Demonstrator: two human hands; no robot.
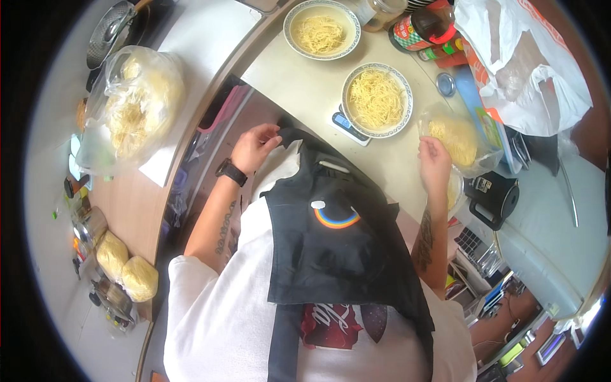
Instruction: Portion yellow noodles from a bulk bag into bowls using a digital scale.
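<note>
My left hand [257, 147] hangs loosely curled at the edge of my black apron [305, 258], a small gap between thumb and fingers and nothing visible in it. On the right, my right hand [435, 157] pinches the near edge of a clear plastic bag of yellow noodles [456, 138]. A patterned bowl of thin yellow noodles [377, 98] rests on a small digital scale [347, 125] with a lit display. Behind it, another patterned bowl [291, 40] holds a smaller heap of noodles.
A large bag of noodles [138, 110] lies on the left counter, with two wrapped noodle packs [126, 267] nearer me. Sauce bottles [415, 31], a round lid [446, 84] and a white carrier bag [525, 71] crowd the back right. A black kettle [494, 198] stands right.
</note>
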